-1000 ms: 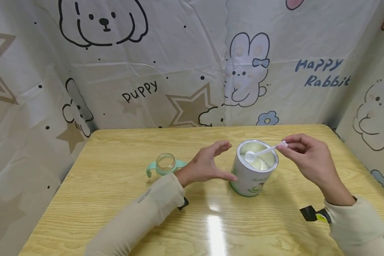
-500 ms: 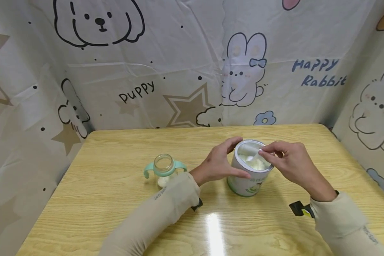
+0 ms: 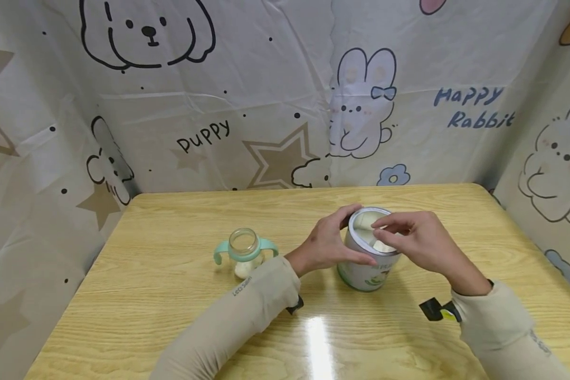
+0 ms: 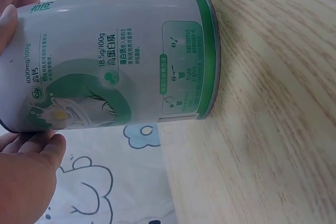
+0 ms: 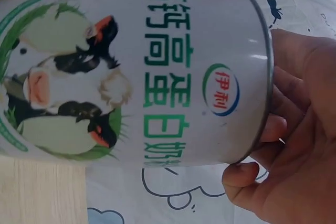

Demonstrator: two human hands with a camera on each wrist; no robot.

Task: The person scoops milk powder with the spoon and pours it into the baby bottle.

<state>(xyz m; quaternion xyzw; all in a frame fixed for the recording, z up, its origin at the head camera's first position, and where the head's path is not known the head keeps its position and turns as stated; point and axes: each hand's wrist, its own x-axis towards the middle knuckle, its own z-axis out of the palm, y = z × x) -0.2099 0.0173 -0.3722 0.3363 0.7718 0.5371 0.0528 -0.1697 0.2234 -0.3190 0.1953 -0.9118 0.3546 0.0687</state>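
Observation:
A white and green milk powder can [image 3: 361, 274] stands on the table, its top uncovered and pale powder [image 3: 383, 246] showing inside. My left hand [image 3: 325, 243] grips the can's side just below the rim, thumb in front and fingers behind. Over the mouth of the can, my right hand [image 3: 420, 243] pinches the handle of a small white scoop with thumb and fingertips. The scoop's bowl is down inside the can, mostly hidden by the fingers. The right wrist view shows the can's cow picture, with the right hand's fingers curled at the rim.
Left of the can stands a baby bottle [image 3: 244, 256] with mint-green handles, no lid, and some powder inside. The left sleeve [image 3: 266, 290] passes close by it. A printed cloth [image 3: 256, 105] hangs behind the wooden table [image 3: 180, 221].
My left hand has moved right from beside the can to gripping it. My right hand has moved left over the mouth, lowering the scoop deeper into the can.

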